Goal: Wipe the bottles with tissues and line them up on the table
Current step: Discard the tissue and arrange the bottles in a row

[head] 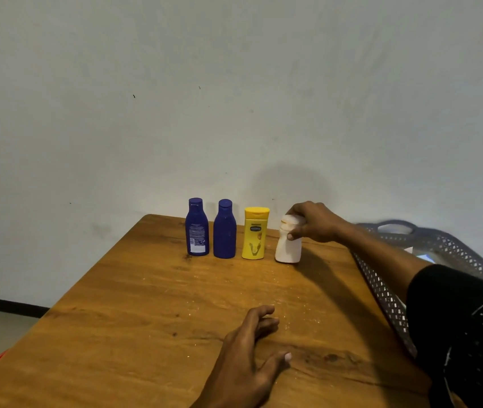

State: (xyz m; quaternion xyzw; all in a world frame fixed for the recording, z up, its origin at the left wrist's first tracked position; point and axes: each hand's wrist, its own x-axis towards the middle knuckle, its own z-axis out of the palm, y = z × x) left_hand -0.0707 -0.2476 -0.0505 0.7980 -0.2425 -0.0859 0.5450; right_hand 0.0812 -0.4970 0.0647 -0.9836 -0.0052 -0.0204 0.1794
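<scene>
White bottle (288, 245) (smooth, rounded), right hand (314, 222) gripping

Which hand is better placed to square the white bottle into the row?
Right hand: it already grips the white bottle, next to the yellow bottle. Left hand rests flat on the table, far nearer the camera.
</scene>
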